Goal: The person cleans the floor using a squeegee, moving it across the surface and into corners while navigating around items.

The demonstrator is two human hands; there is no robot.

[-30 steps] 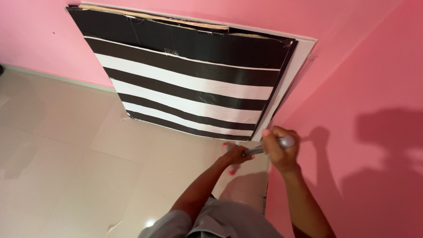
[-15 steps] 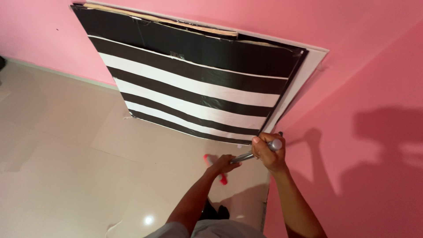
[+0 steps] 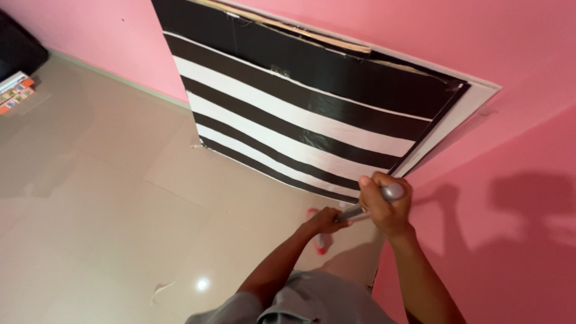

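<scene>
Down near the corner where the two pink walls [image 3: 528,108] meet, the head view shows both hands on one long metal handle [image 3: 366,204]. The right hand [image 3: 387,207] sits at the handle's upper end, fingers wrapped tight around the silvery grip; the left hand [image 3: 324,221] is lower, fingers curled about the shaft just above a pink-red brush head [image 3: 318,240] that is close to the tiled floor [image 3: 120,210], though contact cannot be made out. Just beyond the hands a black-and-white striped panel [image 3: 300,120] leans against the far wall, a white board [image 3: 456,120] behind it. The panel only leans — a careless swing of the handle could knock its lower edge and slide it down, and the glossy floor gives little grip.
</scene>
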